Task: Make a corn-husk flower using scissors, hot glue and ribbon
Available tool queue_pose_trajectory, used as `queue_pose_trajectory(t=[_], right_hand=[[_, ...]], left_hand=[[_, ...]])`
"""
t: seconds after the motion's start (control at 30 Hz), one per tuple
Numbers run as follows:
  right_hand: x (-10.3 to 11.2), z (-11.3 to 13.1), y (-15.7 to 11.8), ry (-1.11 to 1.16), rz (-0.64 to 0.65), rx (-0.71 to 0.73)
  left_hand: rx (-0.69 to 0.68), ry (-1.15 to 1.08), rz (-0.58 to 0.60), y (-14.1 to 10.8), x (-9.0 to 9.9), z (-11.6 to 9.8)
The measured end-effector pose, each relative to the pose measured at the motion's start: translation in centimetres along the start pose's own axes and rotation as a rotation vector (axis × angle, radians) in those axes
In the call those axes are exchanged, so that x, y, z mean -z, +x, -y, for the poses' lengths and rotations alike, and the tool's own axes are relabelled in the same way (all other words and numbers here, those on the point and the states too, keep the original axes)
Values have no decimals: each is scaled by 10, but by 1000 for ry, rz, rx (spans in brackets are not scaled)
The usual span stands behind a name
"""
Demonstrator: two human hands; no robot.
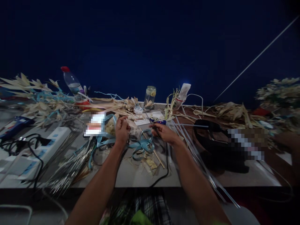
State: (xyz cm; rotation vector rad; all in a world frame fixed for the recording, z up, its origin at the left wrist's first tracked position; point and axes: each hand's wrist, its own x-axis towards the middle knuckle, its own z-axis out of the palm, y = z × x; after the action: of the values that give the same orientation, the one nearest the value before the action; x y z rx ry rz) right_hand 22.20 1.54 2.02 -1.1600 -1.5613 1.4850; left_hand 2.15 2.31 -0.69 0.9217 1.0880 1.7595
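Note:
My left hand (122,129) is raised over the middle of the table, fingers curled together. Whatever sits between them is too small and dim to name. Across from it, my right hand (164,132) has its thumb and fingers pinched around something dark and slim that I cannot make out. Just beyond those fingertips is a dark blue tool (158,121) with a small red light, and a black cord (167,165) runs down below this hand. Loops of light blue ribbon (142,146) lie between the hands, above dry husk scraps (151,163) and a thin stick (156,153).
Bundled metal wires (70,172) and a white power strip (44,153) lie left. A glass jar (150,97), a red-capped bottle (72,82) and dried husks (114,106) line the back. Clear rods (199,159) and a black headset-like thing (211,137) lie right, near another person's arm (287,143).

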Motion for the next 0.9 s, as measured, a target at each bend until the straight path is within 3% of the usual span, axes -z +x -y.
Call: queue_pose_trajectory(t=[0.1, 0.3, 0.47, 0.6, 0.67, 0.77, 0.9], right_hand=[[-10, -2, 6, 132, -171, 19], [-28, -6, 7, 381, -104, 7], [-27, -11, 9, 317, -50, -22], [-14, -9, 11, 100, -123, 72], [-6, -6, 10, 58, -175, 101], [1, 0, 6, 158, -190, 74], [-1, 1, 4, 253, -152, 29]], left_hand=[[81, 34, 142, -8, -5, -2], [145, 78, 407, -19, -13, 0], [245, 85, 508, -21, -13, -2], [338, 59, 625, -19, -10, -6], [335, 70, 628, -18, -8, -5], [274, 162, 525, -14, -5, 3], [94, 434, 394, -9, -1, 17]])
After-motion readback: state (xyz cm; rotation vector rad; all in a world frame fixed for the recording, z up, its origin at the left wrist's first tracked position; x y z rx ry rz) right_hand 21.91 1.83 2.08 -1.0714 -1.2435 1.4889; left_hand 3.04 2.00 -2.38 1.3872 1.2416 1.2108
